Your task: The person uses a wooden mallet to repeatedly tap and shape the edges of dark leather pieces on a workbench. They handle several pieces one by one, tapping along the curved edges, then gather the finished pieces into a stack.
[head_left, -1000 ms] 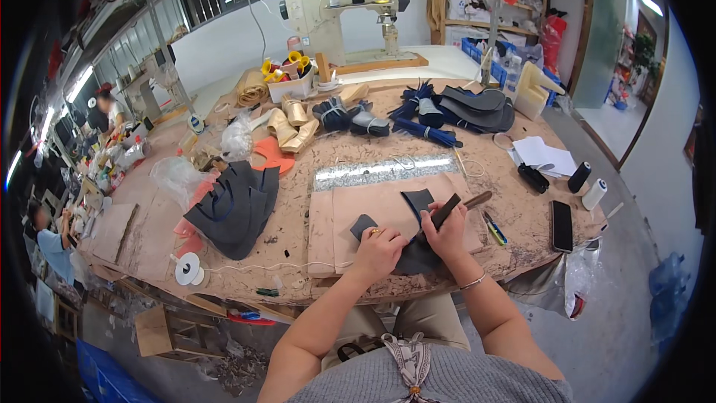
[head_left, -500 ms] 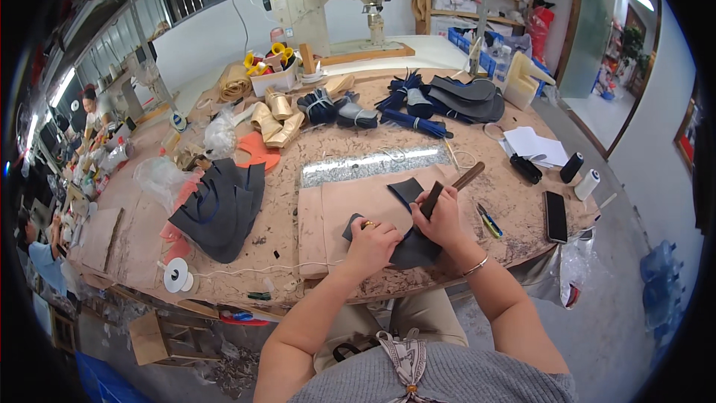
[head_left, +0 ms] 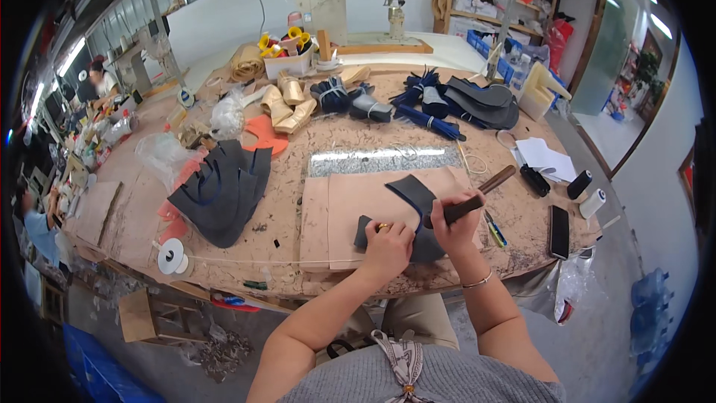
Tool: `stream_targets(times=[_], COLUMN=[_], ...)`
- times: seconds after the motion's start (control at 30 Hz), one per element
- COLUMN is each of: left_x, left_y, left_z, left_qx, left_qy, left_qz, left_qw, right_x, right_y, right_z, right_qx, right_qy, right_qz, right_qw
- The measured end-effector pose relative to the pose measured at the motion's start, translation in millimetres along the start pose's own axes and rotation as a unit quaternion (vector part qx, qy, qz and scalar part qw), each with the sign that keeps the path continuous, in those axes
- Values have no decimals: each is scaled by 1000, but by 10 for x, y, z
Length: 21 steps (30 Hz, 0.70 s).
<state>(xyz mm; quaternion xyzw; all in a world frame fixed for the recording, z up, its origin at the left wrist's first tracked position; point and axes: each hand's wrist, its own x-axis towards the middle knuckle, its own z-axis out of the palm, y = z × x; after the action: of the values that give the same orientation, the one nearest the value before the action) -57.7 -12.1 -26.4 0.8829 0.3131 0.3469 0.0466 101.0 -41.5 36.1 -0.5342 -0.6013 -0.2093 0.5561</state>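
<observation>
A dark grey shoe upper piece [head_left: 415, 193] with a blue edge lies curved on a pale tan sheet [head_left: 350, 205] at the table's front. My left hand [head_left: 389, 245], a yellow ring on one finger, has its fingers bent and pressed onto the piece's left arm. Closed around a hammer [head_left: 498, 178] with a dark head and brown wooden handle, my right hand [head_left: 456, 225] is just right of the piece's curve. The hammer is tilted, its handle pointing up to the right. Both hands hide part of the piece, and its lower part shows between them.
Stacked dark grey pieces [head_left: 222, 194] lie left, near a white thread spool [head_left: 172, 257]. Behind the sheet is a speckled stone slab [head_left: 384, 162]. Snips [head_left: 495, 230], a phone [head_left: 558, 231] and thread cones [head_left: 593, 204] lie right. A sewing machine [head_left: 321, 0] stands behind.
My right hand has turned the hammer: its dark head now lies more level, and the handle has swung up to the right. My left hand stays on the piece. The whole view has shifted slightly.
</observation>
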Motion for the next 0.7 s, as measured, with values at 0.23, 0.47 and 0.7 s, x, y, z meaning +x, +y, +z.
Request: stream_targets(times=[0.23,0.47,0.7], left_x=[7,2,-16], left_y=[-147,-125,86], left_z=[-62,-35,90], left_qx=[-5,9,50], left_qy=[-43,-27,-16], left_qz=[53,53,-12], left_qw=[998,998,999], right_x=[-126,-214,-18], right_y=[282,104,64], right_z=[115,172,30], right_qx=[-2,15,-37], right_qy=[-119,-108,-5], right_qz=[60,13,-9], right_qw=[991,994,999])
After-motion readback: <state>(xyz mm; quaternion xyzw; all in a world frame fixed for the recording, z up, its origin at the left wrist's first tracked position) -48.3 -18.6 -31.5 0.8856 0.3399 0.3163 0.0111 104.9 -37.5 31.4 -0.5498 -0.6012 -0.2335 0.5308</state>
